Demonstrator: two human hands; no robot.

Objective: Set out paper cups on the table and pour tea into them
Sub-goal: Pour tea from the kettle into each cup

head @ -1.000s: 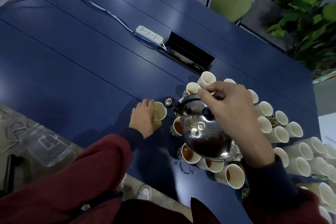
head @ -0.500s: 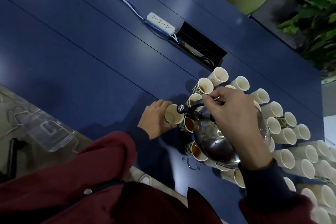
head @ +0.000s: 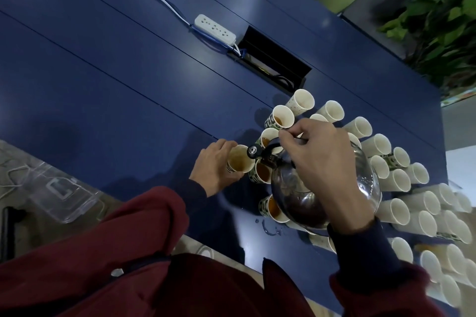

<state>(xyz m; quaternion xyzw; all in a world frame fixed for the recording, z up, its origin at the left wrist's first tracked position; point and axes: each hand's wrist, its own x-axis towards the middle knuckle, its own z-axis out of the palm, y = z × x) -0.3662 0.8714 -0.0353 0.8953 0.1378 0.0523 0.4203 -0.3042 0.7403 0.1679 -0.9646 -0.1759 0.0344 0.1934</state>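
Head camera: kettle (head: pixel 291 188) tipped toward a held cup (head: pixel 238 161).
Left hand (head: pixel 213 166) wraps the cup; right hand (head: pixel 319 159) grips the kettle, spout (head: pixel 253 150) reaching leftward from it over the cup.

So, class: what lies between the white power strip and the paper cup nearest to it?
An open black cable hatch; the head view shows it.

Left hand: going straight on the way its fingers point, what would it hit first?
The left hand holds a paper cup; pushed on, that cup would likely meet the neighbouring tea-filled cup beside the kettle spout, though depth is unclear.
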